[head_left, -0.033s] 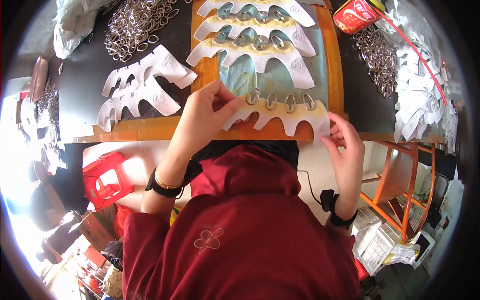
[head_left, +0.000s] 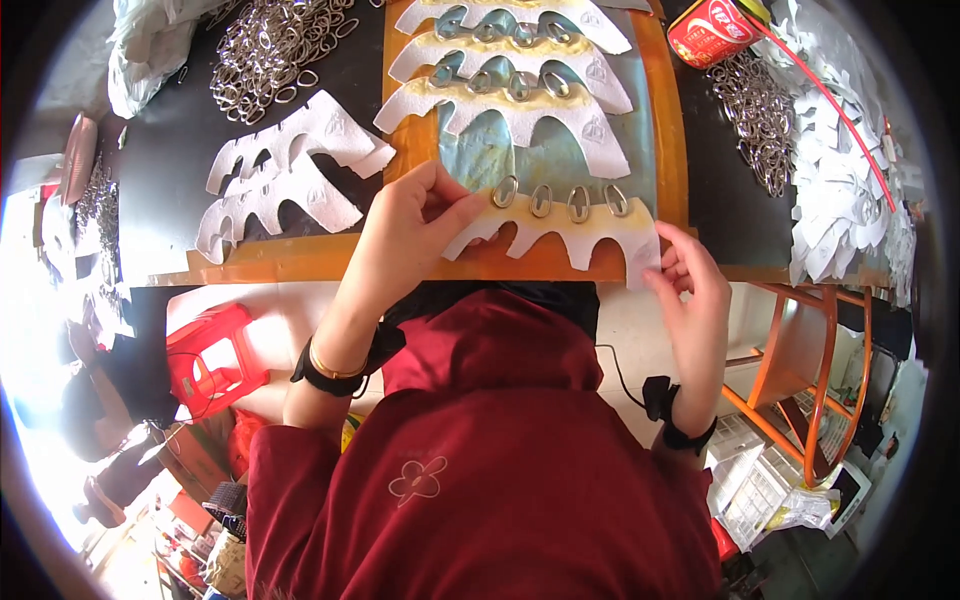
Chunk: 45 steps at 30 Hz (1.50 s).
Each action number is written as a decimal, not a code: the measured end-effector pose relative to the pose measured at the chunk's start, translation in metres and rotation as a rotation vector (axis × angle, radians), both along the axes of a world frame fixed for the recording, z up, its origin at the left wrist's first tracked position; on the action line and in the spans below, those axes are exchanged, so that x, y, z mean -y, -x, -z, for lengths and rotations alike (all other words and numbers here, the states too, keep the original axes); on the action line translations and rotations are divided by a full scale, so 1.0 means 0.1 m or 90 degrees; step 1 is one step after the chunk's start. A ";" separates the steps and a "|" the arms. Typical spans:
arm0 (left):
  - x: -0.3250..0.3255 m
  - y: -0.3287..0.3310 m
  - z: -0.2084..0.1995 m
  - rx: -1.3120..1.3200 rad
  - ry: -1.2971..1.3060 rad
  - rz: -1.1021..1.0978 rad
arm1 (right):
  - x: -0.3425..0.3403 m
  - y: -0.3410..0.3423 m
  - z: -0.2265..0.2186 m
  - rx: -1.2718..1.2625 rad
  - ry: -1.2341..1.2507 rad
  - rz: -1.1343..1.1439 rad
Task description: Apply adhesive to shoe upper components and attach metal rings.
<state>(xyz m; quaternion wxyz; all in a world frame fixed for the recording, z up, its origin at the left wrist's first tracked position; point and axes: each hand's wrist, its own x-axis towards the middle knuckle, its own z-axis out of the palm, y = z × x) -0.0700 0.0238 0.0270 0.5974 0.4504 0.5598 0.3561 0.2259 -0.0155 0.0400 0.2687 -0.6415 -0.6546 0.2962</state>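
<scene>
Between my two hands, at the table's front edge, is a white scalloped piece [head_left: 590, 240] of soft sheet material with a yellowish band along its upper edge. Several oval metal rings [head_left: 579, 204] sit in a row along that band. My left hand [head_left: 425, 215] pinches the piece's left end between thumb and fingers. At the other end, my right hand [head_left: 690, 275] has its thumb and forefinger closed on the corner. Beyond them, similar scalloped pieces [head_left: 595, 130] with rings lie in overlapping rows on a bluish sheet [head_left: 640, 165].
More white scalloped pieces [head_left: 275, 195] without rings lie on the left. Metal rings are heaped at far left [head_left: 265, 60] and right [head_left: 750, 110]. A red can [head_left: 712, 35] stands at the far right near white scraps [head_left: 840, 170]. Below are a red stool [head_left: 215, 360] and an orange-framed chair [head_left: 800, 380].
</scene>
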 end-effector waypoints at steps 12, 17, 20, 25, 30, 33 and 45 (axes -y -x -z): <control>0.11 0.24 0.01 0.142 0.055 -0.054 | -0.23 0.06 -0.01 -0.090 0.092 -0.072; 0.15 0.30 0.02 0.101 0.029 -0.059 | -0.28 0.20 0.01 -0.110 0.057 -0.066; 0.18 0.31 -0.02 0.054 0.051 -0.081 | -0.33 0.30 0.04 -0.108 0.029 -0.081; 0.18 0.31 0.01 0.010 -0.004 -0.055 | -0.36 0.32 0.07 -0.108 0.016 -0.100; 0.08 0.24 0.02 0.003 -0.026 -0.048 | -0.38 0.29 0.09 -0.097 0.028 -0.096; 0.08 0.25 -0.01 0.070 0.000 -0.040 | -0.38 0.28 0.10 -0.106 0.040 -0.090; 0.27 0.17 0.01 0.179 0.074 -0.121 | -0.52 0.90 -0.20 -0.077 -0.206 -0.167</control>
